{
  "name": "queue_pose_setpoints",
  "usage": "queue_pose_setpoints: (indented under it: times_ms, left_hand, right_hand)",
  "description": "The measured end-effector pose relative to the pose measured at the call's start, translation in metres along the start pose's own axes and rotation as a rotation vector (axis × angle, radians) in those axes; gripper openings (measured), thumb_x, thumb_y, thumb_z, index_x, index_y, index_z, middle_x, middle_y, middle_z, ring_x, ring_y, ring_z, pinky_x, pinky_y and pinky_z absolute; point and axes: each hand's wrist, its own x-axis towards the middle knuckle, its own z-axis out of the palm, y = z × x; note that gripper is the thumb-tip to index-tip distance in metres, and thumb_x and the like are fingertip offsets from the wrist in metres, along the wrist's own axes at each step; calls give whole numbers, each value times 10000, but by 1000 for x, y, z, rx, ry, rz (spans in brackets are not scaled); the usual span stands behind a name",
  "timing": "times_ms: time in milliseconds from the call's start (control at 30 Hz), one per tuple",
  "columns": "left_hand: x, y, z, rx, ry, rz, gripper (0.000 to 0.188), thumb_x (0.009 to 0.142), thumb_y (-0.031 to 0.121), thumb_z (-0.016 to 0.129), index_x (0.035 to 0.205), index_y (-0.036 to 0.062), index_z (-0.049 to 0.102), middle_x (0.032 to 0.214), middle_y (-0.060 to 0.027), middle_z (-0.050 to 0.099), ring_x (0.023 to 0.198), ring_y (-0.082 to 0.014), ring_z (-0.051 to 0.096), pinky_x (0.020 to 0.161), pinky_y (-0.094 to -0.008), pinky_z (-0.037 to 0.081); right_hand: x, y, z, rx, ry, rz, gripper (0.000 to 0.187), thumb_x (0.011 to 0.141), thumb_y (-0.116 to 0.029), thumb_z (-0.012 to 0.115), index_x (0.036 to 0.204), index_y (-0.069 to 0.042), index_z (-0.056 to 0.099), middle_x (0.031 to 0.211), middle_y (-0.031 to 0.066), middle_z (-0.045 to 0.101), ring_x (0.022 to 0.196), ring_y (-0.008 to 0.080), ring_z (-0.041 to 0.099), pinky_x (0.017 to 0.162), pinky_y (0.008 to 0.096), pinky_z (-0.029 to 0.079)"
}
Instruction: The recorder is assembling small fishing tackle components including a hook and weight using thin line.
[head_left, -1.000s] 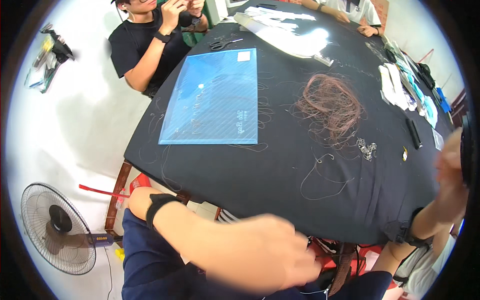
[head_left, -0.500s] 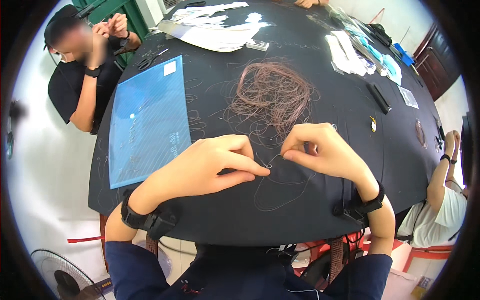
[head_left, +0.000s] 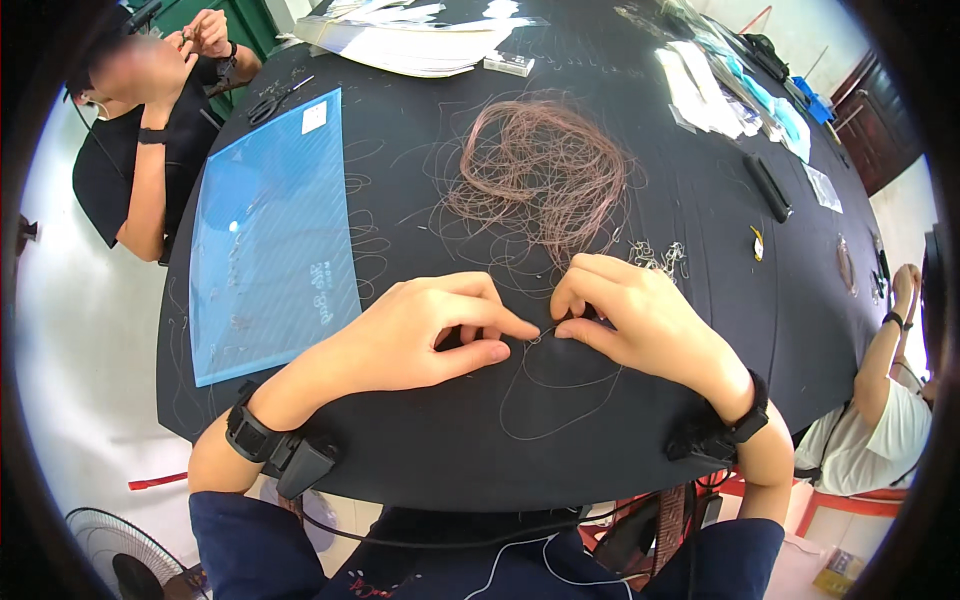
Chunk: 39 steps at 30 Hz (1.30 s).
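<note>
In front of me a thin dark line curves in a loose loop over the black tabletop. My right hand pinches it between thumb and forefinger. My left hand is open, its forefinger stretched to a small twisted loop in the line and its thumb held apart from that finger. Whether the forefinger presses on the line is too fine to tell. Beyond both hands lies a tangled coil of reddish-brown line. Several small silvery metal pieces are heaped just past my right hand.
A blue translucent folder lies to the left, with scissors behind it. White strips are stacked far left; packets lie far right. A black case rests nearer. A person sits left, another right.
The view has shifted slightly, bringing the heap of metal pieces out from behind my right hand. My left thumb and forefinger are farther apart. My right hand still pinches the line.
</note>
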Motion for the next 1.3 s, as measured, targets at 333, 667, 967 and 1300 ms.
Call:
queue_pose_setpoints:
  times_ms: [333,667,967,1300]
  left_hand:
    - [5,7,12,193,139,83,112,808,77,705,919,74,699,831,-48,585,619,-155,567,573,-290,462]
    - [10,23,17,822,172,214,144,748,159,722,809,107,601,805,-2,536,755,-158,605,557,-290,508]
    - [14,19,15,925,54,253,139,750,118,701,803,66,584,805,-37,526,743,-169,610,549,-282,507]
    - [0,31,2,319,234,27,144,770,39,642,859,39,529,797,-59,531,699,-168,602,535,-256,468]
  right_hand:
    - [-6,-9,0,-182,-38,-16,179,787,-122,693,841,-65,532,821,61,543,795,258,609,645,366,511]
    - [-10,-12,1,-162,-25,15,146,796,-100,675,833,-58,541,801,67,550,776,261,615,630,363,510]
    - [-13,-12,3,-161,-39,1,123,815,-94,655,839,-53,542,806,78,542,750,270,595,608,366,474]
    - [-5,-12,7,61,63,-42,162,799,-11,639,887,-30,505,801,88,526,748,245,599,628,345,491]
